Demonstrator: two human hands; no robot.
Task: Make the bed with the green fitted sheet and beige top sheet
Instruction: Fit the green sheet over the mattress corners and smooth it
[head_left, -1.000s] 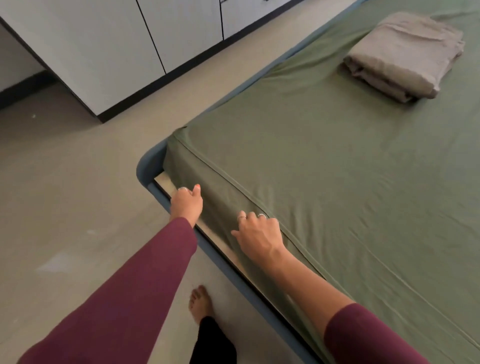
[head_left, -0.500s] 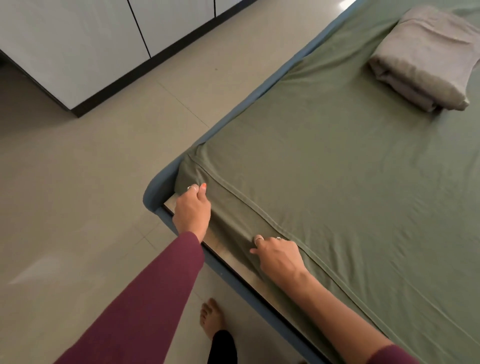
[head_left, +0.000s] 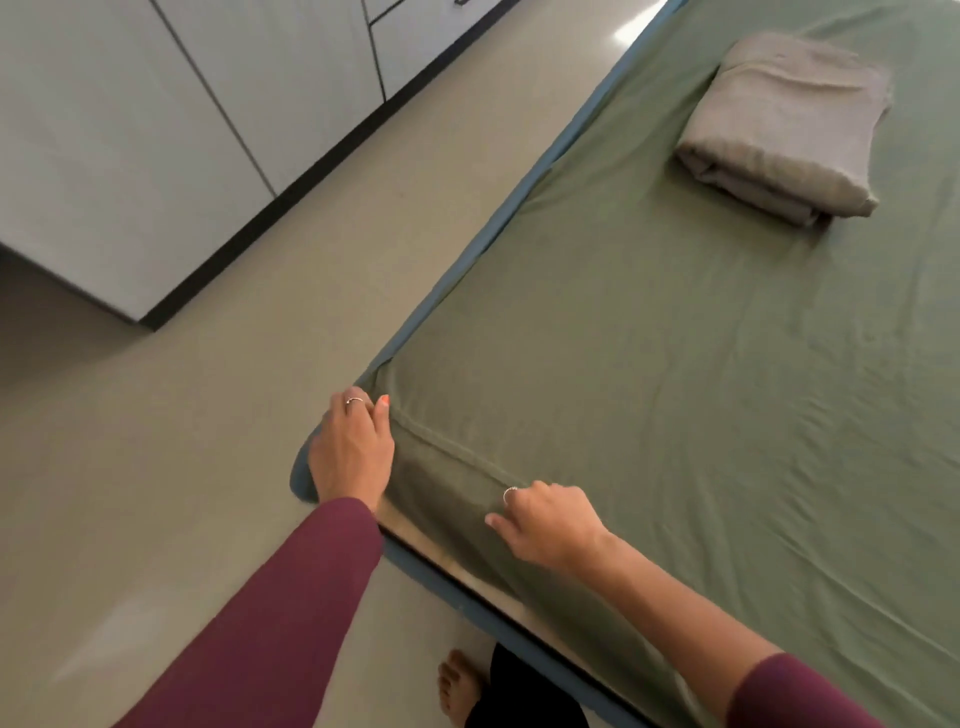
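The green fitted sheet (head_left: 675, 389) lies stretched over the mattress, with light wrinkles on its right part. My left hand (head_left: 350, 447) grips the sheet at the near left corner of the mattress, thumb on top and fingers wrapped round the corner. A little to the right, my right hand (head_left: 545, 525) holds the sheet along the seam of the near side, its fingers curled into the fabric. The beige top sheet (head_left: 784, 124) sits folded on the bed at the far right, away from both hands.
The blue bed frame (head_left: 467, 249) runs round the mattress edge, and a strip of pale base board (head_left: 431, 540) shows below the sheet's near side. White cabinets (head_left: 156, 130) with a black plinth stand across the floor on the left. My bare foot (head_left: 457, 686) is beside the frame.
My left hand has slid from the near side up to the mattress corner and closed round it. The right hand followed along the seam. The view shifted toward the corner.
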